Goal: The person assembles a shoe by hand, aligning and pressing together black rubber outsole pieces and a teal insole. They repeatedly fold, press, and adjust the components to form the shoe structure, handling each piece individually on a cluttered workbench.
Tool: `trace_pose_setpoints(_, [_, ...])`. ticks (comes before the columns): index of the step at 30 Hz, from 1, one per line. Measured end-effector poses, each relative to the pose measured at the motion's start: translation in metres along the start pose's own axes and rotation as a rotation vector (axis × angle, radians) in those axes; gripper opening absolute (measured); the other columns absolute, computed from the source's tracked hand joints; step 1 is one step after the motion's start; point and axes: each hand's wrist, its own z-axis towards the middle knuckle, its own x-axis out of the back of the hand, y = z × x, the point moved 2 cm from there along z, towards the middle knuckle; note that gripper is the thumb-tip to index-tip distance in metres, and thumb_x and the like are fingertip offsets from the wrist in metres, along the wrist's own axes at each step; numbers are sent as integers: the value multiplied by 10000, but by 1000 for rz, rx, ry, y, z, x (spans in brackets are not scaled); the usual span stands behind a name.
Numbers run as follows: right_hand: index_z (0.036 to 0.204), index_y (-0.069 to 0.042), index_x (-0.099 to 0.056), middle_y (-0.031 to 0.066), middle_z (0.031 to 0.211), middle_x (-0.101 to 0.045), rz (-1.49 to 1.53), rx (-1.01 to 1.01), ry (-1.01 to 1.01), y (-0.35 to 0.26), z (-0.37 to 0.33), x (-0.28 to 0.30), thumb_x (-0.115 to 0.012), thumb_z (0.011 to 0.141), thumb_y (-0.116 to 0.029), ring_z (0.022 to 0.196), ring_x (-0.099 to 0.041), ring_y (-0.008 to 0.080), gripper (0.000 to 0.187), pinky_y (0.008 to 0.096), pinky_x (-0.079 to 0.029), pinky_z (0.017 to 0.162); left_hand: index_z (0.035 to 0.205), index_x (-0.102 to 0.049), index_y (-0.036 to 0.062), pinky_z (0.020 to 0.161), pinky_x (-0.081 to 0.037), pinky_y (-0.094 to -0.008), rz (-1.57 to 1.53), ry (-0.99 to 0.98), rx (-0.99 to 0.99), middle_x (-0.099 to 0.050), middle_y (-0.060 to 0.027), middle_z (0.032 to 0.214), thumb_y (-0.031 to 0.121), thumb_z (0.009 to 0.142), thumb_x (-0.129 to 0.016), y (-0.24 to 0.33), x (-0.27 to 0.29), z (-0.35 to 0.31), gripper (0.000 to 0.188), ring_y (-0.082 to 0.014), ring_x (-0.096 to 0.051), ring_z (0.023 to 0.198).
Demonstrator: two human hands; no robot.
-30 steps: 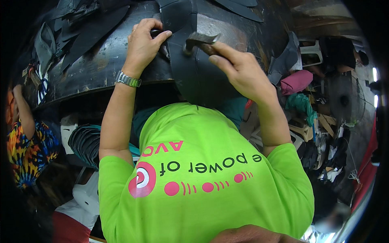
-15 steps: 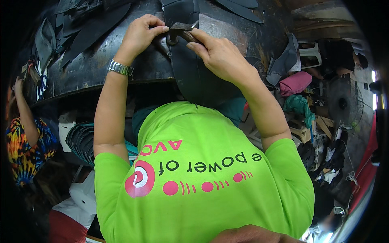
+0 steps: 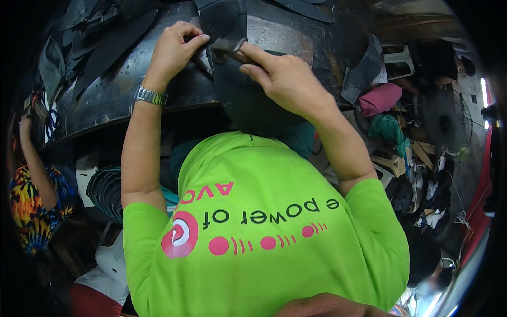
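Observation:
In my right hand (image 3: 288,71) is a hammer (image 3: 230,48), gripped by its handle with the head toward the left. The hammer head is slightly blurred and hovers over a long black sheet (image 3: 224,18), which lies across the table and hangs over its front edge. My left hand (image 3: 177,53) is closed in a pinch beside the left edge of that sheet. Whatever sits between thumb and finger is too small to make out. Just below these fingertips, a dark pointed piece (image 3: 202,64) rests on the tabletop.
The worn black table (image 3: 127,103) carries several dark cut pieces (image 3: 108,58) at the far left. Another person's arm (image 3: 36,153) reaches in at the left. Right of the table are a pink bundle (image 3: 381,99), a green bag (image 3: 390,132) and a fan (image 3: 446,124).
The hammer has shifted slightly left and down, and its head is now blurred. My left hand keeps its pinch by the sheet's edge. The whole view has shifted a little.

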Motion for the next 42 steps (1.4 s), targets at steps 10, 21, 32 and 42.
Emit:
trace_pose_setpoints(10, [1329,-123,-550,160,737,-579,-24,-274,-52,13,-21,-5,-601,1000,-179,644,-620,215,338,406,-499,646,908,-753,39,688,-505,-363,48,60,-19,-708,-110,925,307,829,-759,-3,-4,-4,279,-266,-655,758])
trace_pose_setpoints(21, [1394,6,-485,137,876,-707,218,-147,-65,11,-68,-13,-569,998,-130,690,-686,205,427,348,-509,615,900,-757,52,746,-516,-356,37,90,12,-713,-93,931,303,824,-763,-3,-5,-6,262,-271,-667,829])
trace_pose_setpoints(32, [1387,-161,-552,201,984,-694,173,-290,-50,13,-70,-6,-615,971,-149,821,-674,385,421,370,-532,707,884,-752,64,763,-500,-375,54,130,-29,-703,-72,925,307,825,-755,1,-7,-9,250,-264,-621,838])
trace_pose_setpoints(42, [1275,-38,-583,158,908,-662,288,-40,242,10,-73,-6,-576,1019,-198,665,-624,208,302,315,-496,620,888,-754,70,816,-496,-378,52,85,35,-706,-55,982,311,827,-755,3,-7,-9,248,-273,-626,917])
